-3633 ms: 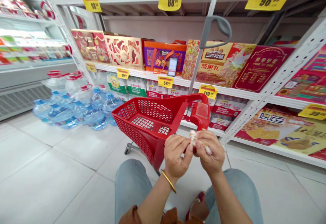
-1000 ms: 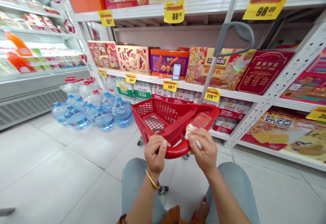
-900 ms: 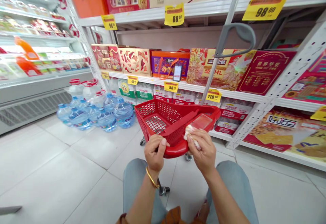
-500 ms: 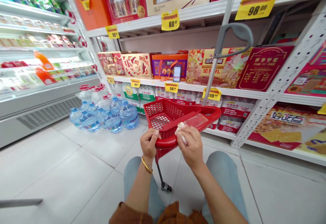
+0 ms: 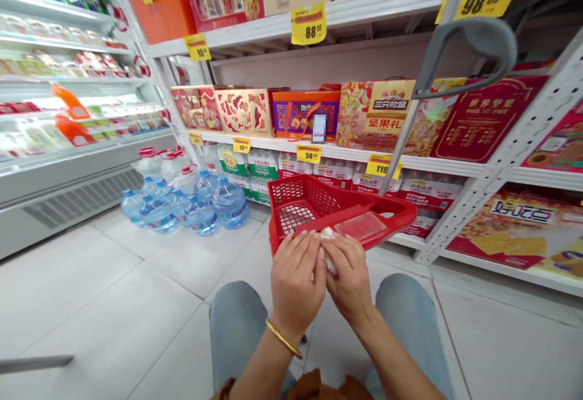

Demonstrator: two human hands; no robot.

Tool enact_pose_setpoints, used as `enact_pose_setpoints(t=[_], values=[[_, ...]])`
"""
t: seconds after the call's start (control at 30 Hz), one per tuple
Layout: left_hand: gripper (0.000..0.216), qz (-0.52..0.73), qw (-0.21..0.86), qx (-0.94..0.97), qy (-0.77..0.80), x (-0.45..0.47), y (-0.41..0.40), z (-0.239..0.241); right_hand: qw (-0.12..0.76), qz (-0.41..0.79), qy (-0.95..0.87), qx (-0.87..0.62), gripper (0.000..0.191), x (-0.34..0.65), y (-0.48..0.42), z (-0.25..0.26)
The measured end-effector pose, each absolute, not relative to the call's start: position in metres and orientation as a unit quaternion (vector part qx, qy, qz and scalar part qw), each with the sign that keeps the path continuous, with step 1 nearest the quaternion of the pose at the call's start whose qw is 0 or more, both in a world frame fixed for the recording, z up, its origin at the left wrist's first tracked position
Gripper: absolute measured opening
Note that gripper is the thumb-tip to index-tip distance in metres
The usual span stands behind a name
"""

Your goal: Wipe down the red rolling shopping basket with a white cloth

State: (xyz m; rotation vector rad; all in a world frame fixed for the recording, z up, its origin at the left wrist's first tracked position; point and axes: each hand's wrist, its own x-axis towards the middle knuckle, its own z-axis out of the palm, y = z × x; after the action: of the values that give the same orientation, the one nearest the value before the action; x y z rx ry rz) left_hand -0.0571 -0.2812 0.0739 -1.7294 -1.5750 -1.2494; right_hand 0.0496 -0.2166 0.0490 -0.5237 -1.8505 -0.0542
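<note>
A red plastic shopping basket (image 5: pixel 346 203) on a pole with a grey handle (image 5: pixel 501 54) stands in front of my knees. Its near edge passes behind my hands. A small crumpled white cloth (image 5: pixel 328 251), smudged with red, is bunched between them. My right hand (image 5: pixel 350 275) is closed on the cloth. My left hand (image 5: pixel 298 281), with a gold bangle (image 5: pixel 283 339) at the wrist, is pressed up against the right one, its fingers curled over the cloth's left side. Both palms are hidden, and so is most of the cloth. The clear panel (image 5: pixel 359 226) on the basket lies just beyond.
White shelves ahead carry gift boxes (image 5: pixel 378 115), a phone-like device (image 5: pixel 319 128) and packs of bottled water (image 5: pixel 334 174). Large water bottles (image 5: pixel 230 203) stand on the floor at left, beside an open refrigerated case (image 5: pixel 77 187). A grey bar (image 5: pixel 36 365) shows at lower left.
My left hand has left the basket's near left corner and come right, up to the cloth and my right hand. The basket and its pole appear shifted to the right.
</note>
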Motion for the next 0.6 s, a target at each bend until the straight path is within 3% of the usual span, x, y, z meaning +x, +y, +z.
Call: enact_pose_setpoints(t=[0.33,0.6], values=[[0.028,-0.432,0.282,-0.662,-0.544,-0.056,-0.277,0.061,0.447,-0.039,-0.880,-0.154,0.032,0.074,-0.206,0.065],[0.025,-0.435,0.328,-0.674,-0.500,-0.061,-0.270,0.060,0.463,-0.011,-0.877,-0.128,0.029,0.088,-0.188,0.064]])
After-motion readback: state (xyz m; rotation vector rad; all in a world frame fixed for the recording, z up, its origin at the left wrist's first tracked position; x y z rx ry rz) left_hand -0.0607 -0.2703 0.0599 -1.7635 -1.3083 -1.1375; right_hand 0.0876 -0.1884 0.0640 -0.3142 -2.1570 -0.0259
